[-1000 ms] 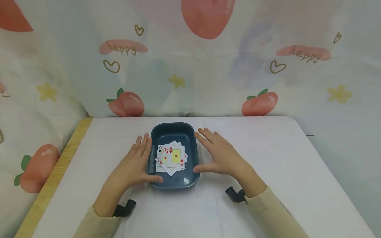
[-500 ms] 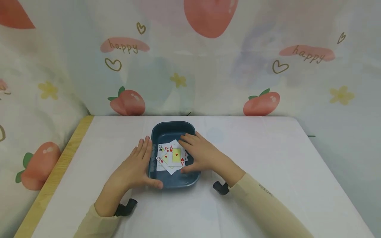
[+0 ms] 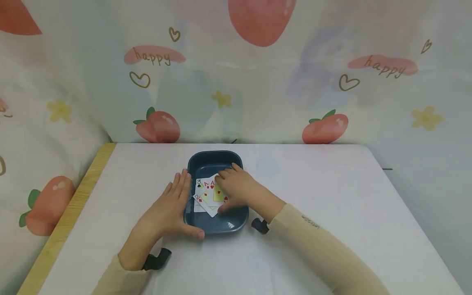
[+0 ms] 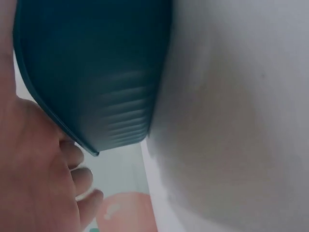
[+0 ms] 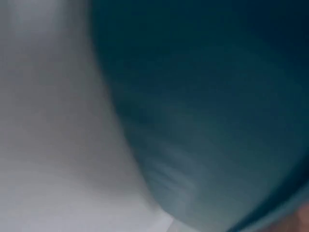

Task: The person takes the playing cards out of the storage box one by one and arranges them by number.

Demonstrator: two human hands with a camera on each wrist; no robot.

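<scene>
A dark blue rectangular dish (image 3: 221, 223) stands on the white-covered table with several overlapping playing cards (image 3: 207, 199) lying in it face up. A three of spades, a two of diamonds and red aces show. My left hand (image 3: 167, 211) rests along the dish's left rim, fingers straight and thumb at the near corner. My right hand (image 3: 237, 189) reaches over the right rim, fingertips and thumb spread at the right side of the cards and covering part of them. In the left wrist view, the dish's ribbed outer wall (image 4: 96, 82) is beside the fingers. The right wrist view shows mostly the blurred dish wall (image 5: 193, 121).
White cloth (image 3: 332, 196) covers the table around the dish, with a wooden edge strip (image 3: 73, 205) on the left. Behind stands a printed backdrop (image 3: 258, 90) with peaches and hearts.
My right hand has moved left from beside the dish's right rim to over the cards, its fingers drawn closer together. The left hand stays at the left rim. The cards lie as before.
</scene>
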